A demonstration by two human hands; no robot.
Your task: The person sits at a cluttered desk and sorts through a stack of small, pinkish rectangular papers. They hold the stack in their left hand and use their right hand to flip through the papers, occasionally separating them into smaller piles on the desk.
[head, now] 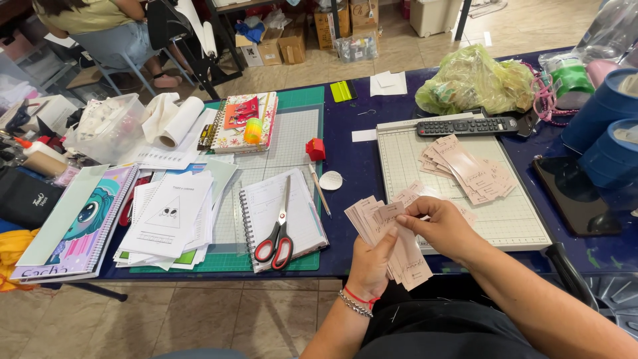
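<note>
Both hands [405,242] grip pink cards [389,233] — table edge [335,266] just beneath.

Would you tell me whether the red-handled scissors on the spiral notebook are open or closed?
Closed. The scissors lie flat on the spiral notebook, their blades together as one narrow strip and the two red handle loops touching.

The left hand [369,260] covers the lower part of the fanned pink cards [379,223] it grips. Far right of the hands, the blue rolls [608,126] are cut by the picture's edge. The writing on the cards is too small to read.
</note>
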